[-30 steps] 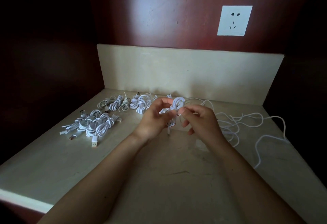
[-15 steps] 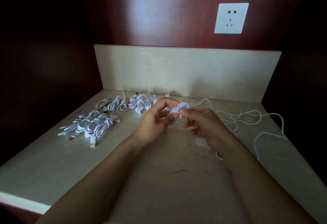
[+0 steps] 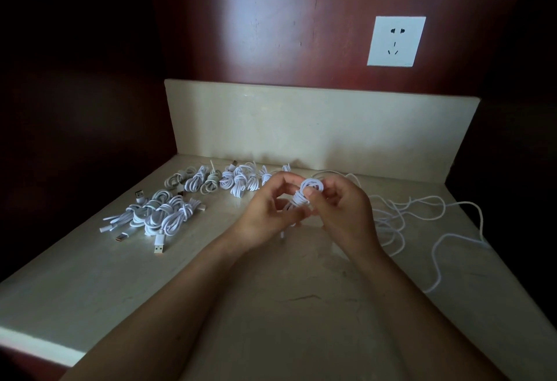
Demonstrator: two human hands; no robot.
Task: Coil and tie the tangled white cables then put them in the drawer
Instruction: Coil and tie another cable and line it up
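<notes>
A small coil of white cable is held above the middle of the countertop. My left hand pinches its lower part and my right hand pinches its upper loop with thumb and fingers. A short end with a plug hangs down below the hands. Several tied white cable bundles lie at the left, and another row of tied bundles lies along the back. Loose tangled white cables sprawl to the right of my right hand. No drawer is in view.
The pale stone countertop has a low backsplash behind it. A white wall socket sits on the dark red wall above. Dark wooden panels stand at both sides. The counter's front edge runs across the lower left.
Both hands have turned the coil slightly and kept hold of it; the right hand's thumb now sits over the coil's upper loop. The bundles and loose cables have not moved.
</notes>
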